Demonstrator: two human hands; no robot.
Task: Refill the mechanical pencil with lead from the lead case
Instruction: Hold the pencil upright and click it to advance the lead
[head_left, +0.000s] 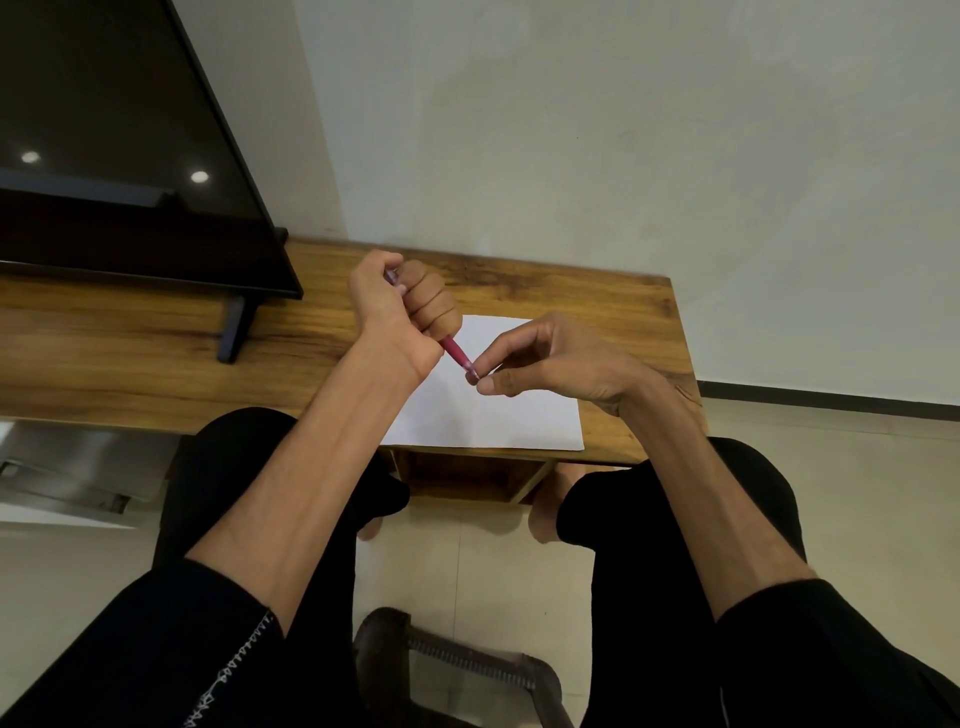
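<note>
We sit at a wooden table (130, 353) set against a pale wall (571, 130), with light floor tiles beneath our knees. At about nine to ten o'clock a dark screen (114, 156) stands on a black foot and reflects two ceiling lamps. Moving right, near the centre of the view, our left hand (402, 301) is clenched in a fist round the mechanical pencil (457, 353), whose red barrel slants down toward four o'clock. Under it lies a white sheet of paper (498, 415). Our right hand (540, 358), at about three o'clock from the fist, pinches the pencil's lower end between thumb and forefinger; whether that is the cap or the tip we cannot tell. The lead case is nowhere in view. For this step we judge it best to keep the left grip steady, pull straight along the barrel, and work over the paper, so that any small part that drops is easy to find.
</note>
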